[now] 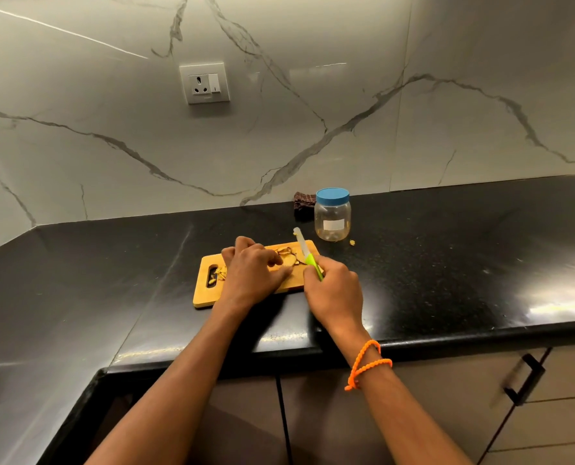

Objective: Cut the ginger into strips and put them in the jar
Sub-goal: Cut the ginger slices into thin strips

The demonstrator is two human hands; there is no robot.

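Green plastic fills my right hand: its grip is curled round the handle of a small knife, whose pale blade slants up and away from me toward the jar, its tip past the far edge of the board. My left hand lies palm down on the bamboo cutting board, fingers bent, its grip pressing down on a ginger piece just left of the blade. More thin ginger slices lie beyond my fingertips near the board's far edge, and small ginger bits sit in and beside the handle slot at the board's left end. An orange beaded bracelet circles my right wrist.

Beyond the board, near the knife tip, stands the clear plastic jar with its blue lid on; I cannot tell what is at its bottom. One yellowish scrap lies on the black counter just right of the jar. Behind the jar a dark checked cloth rests against the marble wall, which carries a white socket plate.
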